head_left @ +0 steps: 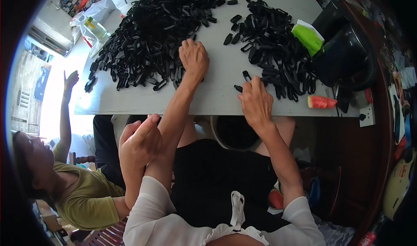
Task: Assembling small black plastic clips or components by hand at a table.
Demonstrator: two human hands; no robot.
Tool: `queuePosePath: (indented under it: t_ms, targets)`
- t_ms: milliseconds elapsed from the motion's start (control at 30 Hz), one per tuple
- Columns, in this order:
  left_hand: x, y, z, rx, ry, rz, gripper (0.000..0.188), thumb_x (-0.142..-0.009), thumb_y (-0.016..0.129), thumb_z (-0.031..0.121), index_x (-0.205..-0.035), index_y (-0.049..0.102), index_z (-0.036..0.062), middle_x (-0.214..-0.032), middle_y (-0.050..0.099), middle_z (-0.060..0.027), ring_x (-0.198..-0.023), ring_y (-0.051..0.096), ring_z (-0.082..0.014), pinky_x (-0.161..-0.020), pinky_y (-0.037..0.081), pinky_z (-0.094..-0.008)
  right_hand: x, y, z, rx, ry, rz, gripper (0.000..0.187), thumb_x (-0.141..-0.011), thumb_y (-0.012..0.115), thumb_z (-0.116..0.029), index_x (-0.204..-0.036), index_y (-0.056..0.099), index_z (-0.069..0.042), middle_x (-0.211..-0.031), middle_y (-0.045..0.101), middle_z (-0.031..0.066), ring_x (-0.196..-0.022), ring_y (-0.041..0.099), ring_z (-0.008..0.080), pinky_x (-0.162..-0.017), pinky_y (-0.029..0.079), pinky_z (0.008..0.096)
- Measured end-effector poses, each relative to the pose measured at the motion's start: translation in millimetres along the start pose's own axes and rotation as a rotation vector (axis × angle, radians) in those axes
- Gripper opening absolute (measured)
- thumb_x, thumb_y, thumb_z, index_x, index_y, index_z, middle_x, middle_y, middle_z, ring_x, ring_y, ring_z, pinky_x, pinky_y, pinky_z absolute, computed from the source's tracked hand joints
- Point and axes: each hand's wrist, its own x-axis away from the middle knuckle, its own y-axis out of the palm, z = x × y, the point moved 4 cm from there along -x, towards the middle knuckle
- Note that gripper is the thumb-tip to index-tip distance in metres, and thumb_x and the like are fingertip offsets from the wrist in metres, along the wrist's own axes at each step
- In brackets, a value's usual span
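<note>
A large heap of small oblong black plastic pieces [152, 33] covers the left and far part of the white table. My left hand [194, 60] is at this heap's right edge, fingers curled down; whatever they pinch is hidden. Nearer to me, my right hand [256, 100] is closed, with a small black plastic piece [238, 88] sticking out at its fingertips. Another black piece with an open loop [246, 75] lies just beyond those fingers. To the right spreads a smaller pile of similar black pieces [282, 50].
A co-worker sits at left; their closed hand [141, 142] overlaps my left forearm, their other hand [71, 78] is raised. A dark jug [345, 57], a green packet [307, 37] and a watermelon slice [321, 102] stand at right. Below the table edge is a tub [213, 131] with dark contents.
</note>
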Motion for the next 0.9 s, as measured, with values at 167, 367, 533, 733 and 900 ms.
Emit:
queuePosePath:
  t_ms: [167, 367, 533, 733, 900]
  targets:
    - [8.7, -34.6, 8.4, 0.456, 0.015, 0.164, 0.019, -0.072, 0.07, 0.01, -0.084, 0.059, 0.0002, -0.085, 0.055, -0.0134, -0.084, 0.052, -0.0278, -0.073, 0.042, -0.0384, -9.7, 17.2, 2.6, 0.042, -0.108, 0.066, 0.016, -0.075, 0.064, -0.003, -0.082, 0.049, -0.002, -0.087, 0.047, 0.0134, -0.079, 0.056, 0.0282, -0.053, 0.048, 0.0366]
    - [76.8, -48.7, 25.3, 2.363, -0.59, -0.694, 0.029, -0.097, 0.047, 0.029, -0.103, 0.052, 0.0006, -0.083, 0.056, -0.0051, -0.059, 0.046, -0.0087, -0.054, 0.037, -0.0216, -14.2, -7.4, 7.2, -0.686, 0.391, -0.12, 0.013, -0.09, 0.055, -0.01, -0.093, 0.046, -0.001, -0.083, 0.059, 0.0168, -0.072, 0.06, 0.0306, -0.061, 0.045, 0.0366]
    - [115.1, -72.0, 45.6, 2.418, -0.648, -0.787, 0.033, -0.1, 0.041, 0.034, -0.1, 0.05, 0.0021, -0.073, 0.05, -0.0046, -0.051, 0.033, -0.0072, -0.045, 0.027, -0.0183, -6.7, -25.7, -10.6, -0.528, 0.048, -0.023, 0.013, -0.089, 0.057, -0.01, -0.092, 0.048, -0.001, -0.079, 0.057, 0.0155, -0.067, 0.056, 0.034, -0.057, 0.043, 0.0392]
    - [126.9, -85.8, 57.0, 2.32, -0.694, -0.768, 0.033, -0.1, 0.038, 0.035, -0.098, 0.05, 0.0043, -0.063, 0.047, -0.0029, -0.045, 0.03, -0.0067, -0.042, 0.026, -0.0191, 3.4, -29.1, -17.2, -0.338, 0.061, -0.067, 0.017, -0.088, 0.057, -0.012, -0.083, 0.045, 0.0, -0.071, 0.056, 0.0167, -0.063, 0.057, 0.0367, -0.054, 0.043, 0.0428]
    - [129.2, -88.9, 58.2, 2.137, -0.682, -0.664, 0.03, -0.1, 0.04, 0.035, -0.092, 0.049, 0.007, -0.059, 0.043, 0.0006, -0.045, 0.029, -0.0047, -0.04, 0.022, -0.0182, 10.2, -33.1, -25.4, -0.174, 0.046, -0.108, 0.012, -0.084, 0.057, -0.006, -0.081, 0.046, 0.0, -0.069, 0.057, 0.0175, -0.062, 0.06, 0.0371, -0.054, 0.046, 0.043]
